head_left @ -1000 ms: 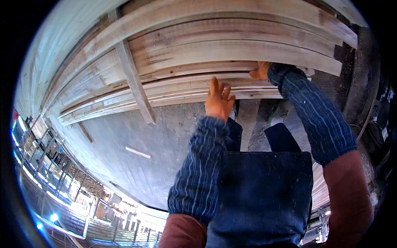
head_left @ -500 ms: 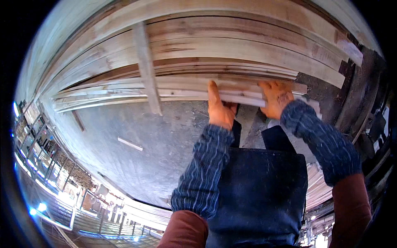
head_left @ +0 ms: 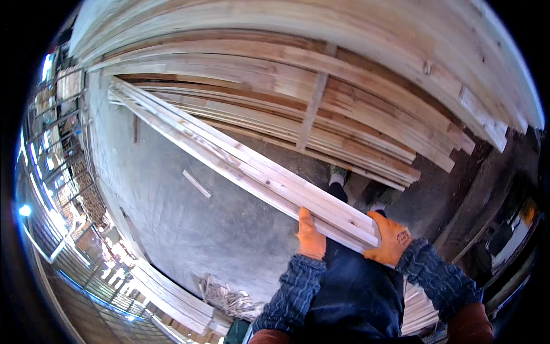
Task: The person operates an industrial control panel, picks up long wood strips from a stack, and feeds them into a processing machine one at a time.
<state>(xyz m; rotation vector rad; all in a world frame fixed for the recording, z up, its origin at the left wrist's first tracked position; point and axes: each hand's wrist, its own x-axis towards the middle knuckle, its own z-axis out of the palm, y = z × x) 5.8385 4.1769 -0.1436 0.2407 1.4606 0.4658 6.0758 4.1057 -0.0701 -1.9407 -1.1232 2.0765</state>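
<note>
A bundle of long pale boards runs from about ten o'clock, far out on the left, down to the middle of the picture near the person. The boards are light wood, thin and flat, lying side by side, with small dark knots. Their near ends sit in both hands.

Under them is a grey concrete floor with one small loose stick on it. At seven o'clock lies a low stack of planks with a heap of wood scraps beside it. From twelve to two o'clock there is a big pile of brown and pale lumber.

The left hand wears an orange glove and holds the near edge of the boards, fingers curled around it. The right hand, also in an orange glove, is closed on the end of the same boards at five o'clock.
</note>
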